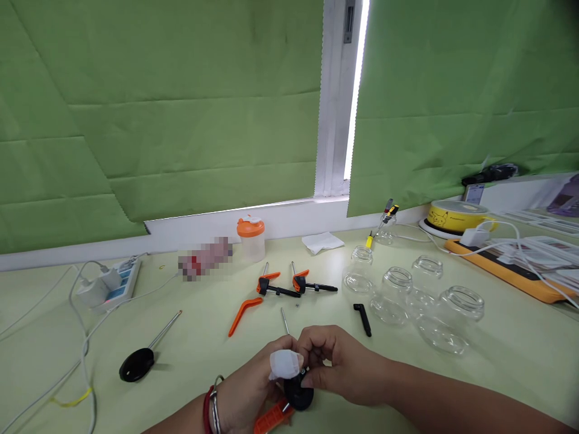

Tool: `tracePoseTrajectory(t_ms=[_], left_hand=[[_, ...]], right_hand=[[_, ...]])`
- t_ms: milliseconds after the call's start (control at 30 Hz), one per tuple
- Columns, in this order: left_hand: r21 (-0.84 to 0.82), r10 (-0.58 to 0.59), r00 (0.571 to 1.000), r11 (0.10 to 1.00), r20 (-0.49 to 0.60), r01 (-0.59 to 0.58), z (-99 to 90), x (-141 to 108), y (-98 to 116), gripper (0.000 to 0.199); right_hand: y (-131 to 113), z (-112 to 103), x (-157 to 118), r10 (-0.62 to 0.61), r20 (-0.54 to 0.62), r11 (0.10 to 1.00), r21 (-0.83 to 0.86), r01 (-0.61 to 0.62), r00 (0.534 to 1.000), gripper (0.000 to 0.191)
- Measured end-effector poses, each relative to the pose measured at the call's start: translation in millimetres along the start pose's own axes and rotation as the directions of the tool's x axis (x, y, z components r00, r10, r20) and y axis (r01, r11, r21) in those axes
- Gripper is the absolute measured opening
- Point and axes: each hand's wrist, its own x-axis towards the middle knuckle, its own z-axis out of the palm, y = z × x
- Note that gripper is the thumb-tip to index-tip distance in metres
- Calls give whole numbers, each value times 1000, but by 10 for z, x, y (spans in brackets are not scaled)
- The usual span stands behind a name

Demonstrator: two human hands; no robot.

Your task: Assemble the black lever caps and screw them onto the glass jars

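Note:
My left hand [253, 380], with white wrapping [286, 364] on its thumb, grips a black-and-orange hand tool. The tool has a rounded black head [298, 393] and an orange handle [272, 418]; a thin metal rod [284, 320] projects beyond my fingers. With thumb and finger together, my right hand [346, 364] pinches at the black head, where a small shiny spot shows. Whether a small part sits between those fingertips is hidden. Ahead lie an orange lever [243, 314] and two similar black-and-orange tools [277, 287] with metal rods. A bent black handle [362, 319] lies beyond my right hand.
Several clear glass jars [451, 319] stand to the right, one holding screwdrivers [388, 212]. At left are a black disc with a rod [137, 364], a power strip [121, 284] and loose cables. An orange-lidded cup [251, 238] and white paper [322, 242] sit near the wall.

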Motion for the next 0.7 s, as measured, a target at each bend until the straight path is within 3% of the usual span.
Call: tracePoseTrajectory(t_ms=[133, 367, 700], left_hand=[[6, -28, 1000, 1000, -11, 29, -15, 15, -3, 31], [-8, 33, 999, 999, 33, -33, 4, 1, -9, 31], [19, 11, 998, 1000, 54, -12, -26, 12, -27, 30]], right_hand=[[-9, -15, -5, -22, 4, 1000, -14, 22, 1000, 16], [-40, -26, -9, -73, 17, 992, -106, 75, 997, 15], [-14, -13, -10, -49, -2, 997, -54, 49, 999, 13]])
